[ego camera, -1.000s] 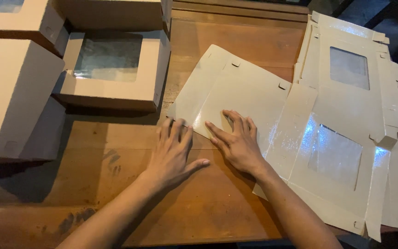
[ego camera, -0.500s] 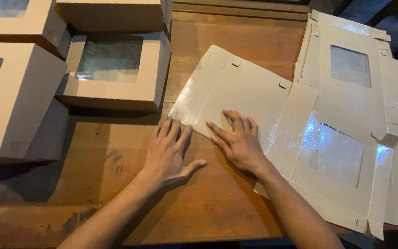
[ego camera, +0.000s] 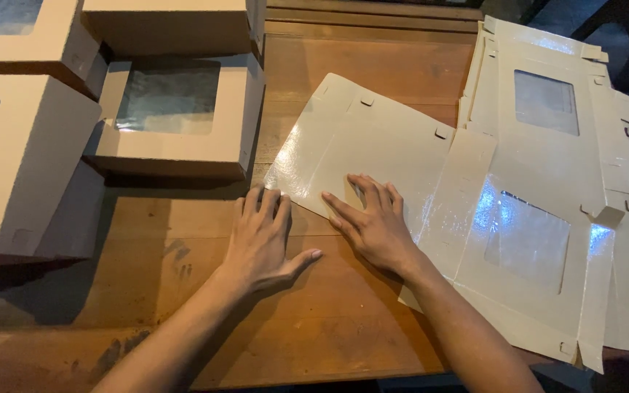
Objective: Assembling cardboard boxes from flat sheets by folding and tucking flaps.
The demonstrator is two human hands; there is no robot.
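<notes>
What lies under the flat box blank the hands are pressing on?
Under the flat box blank the wooden table shows at its near edges; its right side overlaps more flat blanks. Anything beneath its middle is covered. Both hands rest flat.

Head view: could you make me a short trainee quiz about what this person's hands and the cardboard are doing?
1. True or false: the right hand lies flat on the unfolded box blank.
2. Where does the left hand rest?
A. inside a box
B. on the wooden table, fingertips at the blank's corner
C. on the stack of blanks
3. What do the assembled boxes have in their lids?

Key:
1. True
2. B
3. A clear window
</notes>
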